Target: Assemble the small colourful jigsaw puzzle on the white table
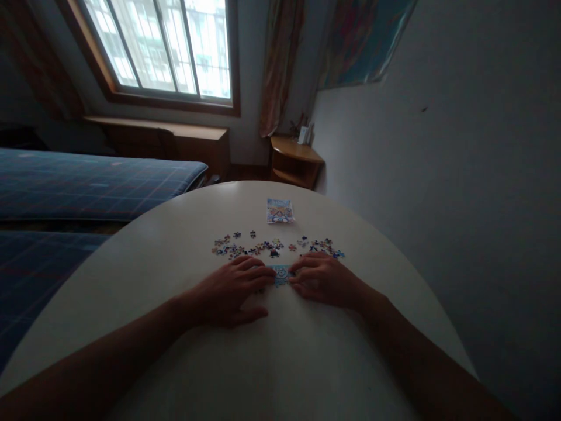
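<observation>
Hands [234, 285] [322, 279] touching bluish puzzle patch [281, 275], left spread, right curled with unclear hold, knobbly pieces [274, 254], smooth rounded tabletop [280, 356]

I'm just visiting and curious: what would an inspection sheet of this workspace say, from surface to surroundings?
Surface: pale rounded table, dimly lit.
Job's things: light-blue puzzle section, seemingly joined, between the hands; loose puzzle pieces scattered mostly beyond it.
Clutter: printed packet lying beyond the pieces.
Grip: left hand palm down, fingertips at the section's left side; right hand with bent fingers at its right side. Whether either pinches it is unclear.
Cables: nothing seen.
Surroundings: mattress at left, bright window and corner shelf ahead, wall at right.
</observation>
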Available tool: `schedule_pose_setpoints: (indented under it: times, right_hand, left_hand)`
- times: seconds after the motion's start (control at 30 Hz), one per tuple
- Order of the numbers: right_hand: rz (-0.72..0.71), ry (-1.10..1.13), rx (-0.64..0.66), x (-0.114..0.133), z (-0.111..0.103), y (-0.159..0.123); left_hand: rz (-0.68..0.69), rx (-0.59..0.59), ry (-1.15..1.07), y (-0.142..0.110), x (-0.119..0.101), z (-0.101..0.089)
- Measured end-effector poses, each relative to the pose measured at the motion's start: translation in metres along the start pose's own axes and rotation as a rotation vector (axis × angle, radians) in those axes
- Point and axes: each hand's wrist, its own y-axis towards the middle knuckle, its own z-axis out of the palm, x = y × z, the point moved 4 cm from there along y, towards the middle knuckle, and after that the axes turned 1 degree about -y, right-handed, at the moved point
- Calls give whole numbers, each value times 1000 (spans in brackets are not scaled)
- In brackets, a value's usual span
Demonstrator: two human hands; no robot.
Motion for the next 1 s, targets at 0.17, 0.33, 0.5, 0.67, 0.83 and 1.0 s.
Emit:
schedule_pose_setpoints:
  times: [0.17, 0.33, 0.5, 0.67, 0.83, 1.0]
  right_hand:
    - [22, -7, 20, -2, -4, -2]
    - [11, 13, 15, 4, 3, 0]
    - [12, -10, 52, 11, 12, 5]
    - [6, 15, 44, 10, 8, 5]
    - [-5, 50, 30, 6, 0, 3]
    - [16, 42, 42, 3, -5, 0]
  left_hand:
    - [-8, 10, 9, 1, -2, 0]
    - [-5, 3, 29, 2, -3, 2]
    - [-6, -2, 38, 3, -3, 5]
    - [-13, 17, 40, 2, -1, 3]
    - [-7, 24, 27, 0, 0, 0]
    - [3, 40, 40, -1, 1, -2]
